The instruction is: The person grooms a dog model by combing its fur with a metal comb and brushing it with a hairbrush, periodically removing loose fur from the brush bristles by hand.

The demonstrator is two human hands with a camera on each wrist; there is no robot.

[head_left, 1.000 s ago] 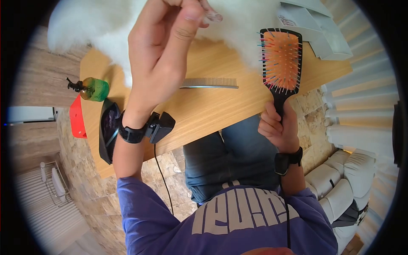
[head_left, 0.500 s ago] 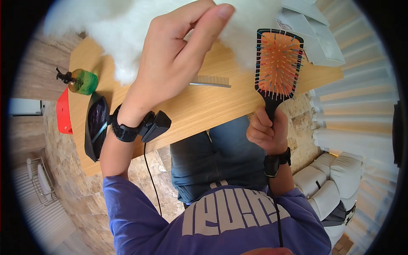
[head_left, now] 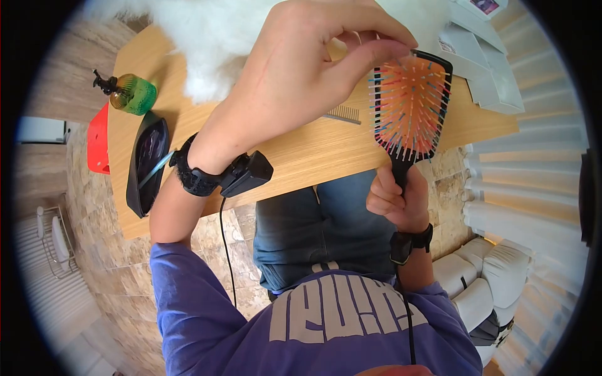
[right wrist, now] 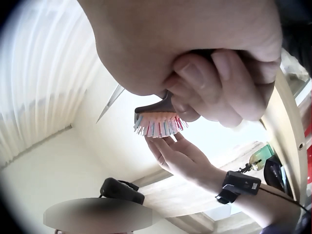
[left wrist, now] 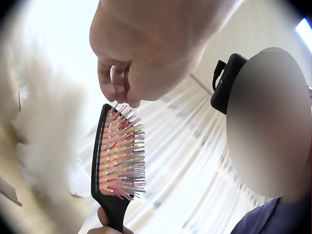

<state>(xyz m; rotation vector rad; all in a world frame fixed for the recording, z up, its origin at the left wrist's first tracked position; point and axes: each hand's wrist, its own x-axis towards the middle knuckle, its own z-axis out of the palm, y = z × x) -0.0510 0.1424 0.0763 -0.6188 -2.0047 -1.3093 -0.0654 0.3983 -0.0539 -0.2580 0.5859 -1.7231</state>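
Tho upright, brush [head_left: 411, 103] ptly behind L fingers [head_left: 384, 22]

A wooden table [head_left: 301, 161] is seen across the upper middle of the head view. Mottled brown-and-cream floor tiles [head_left: 119, 235] are observed at lower left. A sheer white curtain [head_left: 508, 210] is hung along the right side, with white padded seating [head_left: 454, 276] noted at lower right. In the left wrist view, a bright strip of light [left wrist: 305, 32] is recorded at upper right.
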